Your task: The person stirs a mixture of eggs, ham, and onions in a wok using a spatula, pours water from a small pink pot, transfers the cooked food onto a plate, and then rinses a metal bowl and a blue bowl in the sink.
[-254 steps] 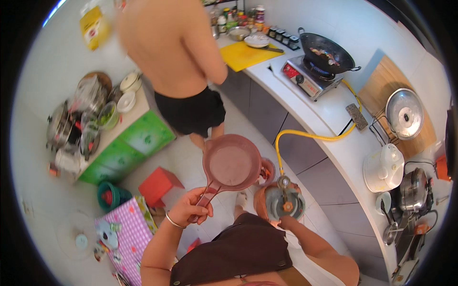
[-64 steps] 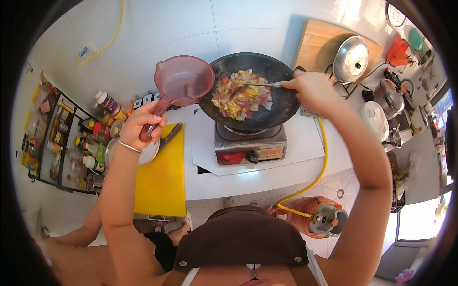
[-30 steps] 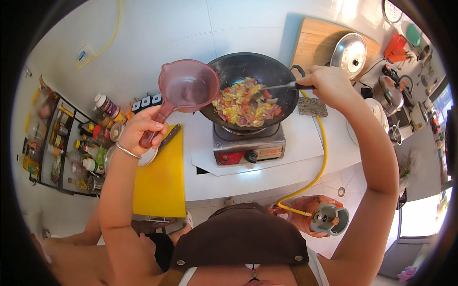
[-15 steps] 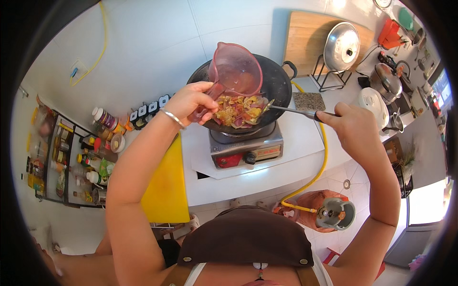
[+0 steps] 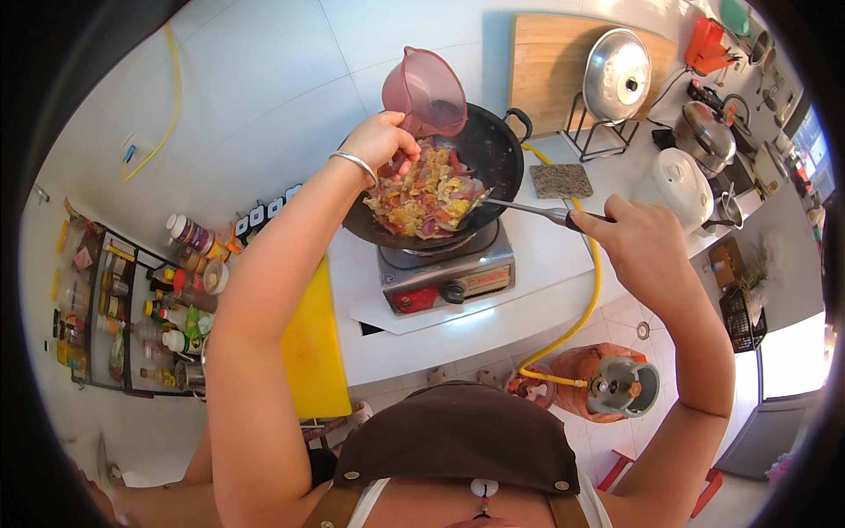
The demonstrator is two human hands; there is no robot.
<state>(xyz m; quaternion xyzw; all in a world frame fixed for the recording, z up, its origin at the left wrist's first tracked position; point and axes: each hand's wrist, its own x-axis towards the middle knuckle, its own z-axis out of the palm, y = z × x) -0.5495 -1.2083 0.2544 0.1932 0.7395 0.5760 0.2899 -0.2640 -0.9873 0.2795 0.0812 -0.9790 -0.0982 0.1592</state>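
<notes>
While left hand [image 5: 380,145] gripped tipped pink jug [image 5: 426,90] over wok [image 5: 440,185]: right hand [image 5: 627,236] clenched on spatula [image 5: 519,208].

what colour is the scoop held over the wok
Translucent pink. The scoop shows best in the head view, tipped over the wok in the left hand.

1. Left hand [image 5: 380,141] – bare, with a thin silver bangle [image 5: 354,163] at the wrist.
2. Right hand [image 5: 635,245] – bare, unsleeved forearm.
3. Brown apron [image 5: 458,440], studded straps, white top beneath.
</notes>
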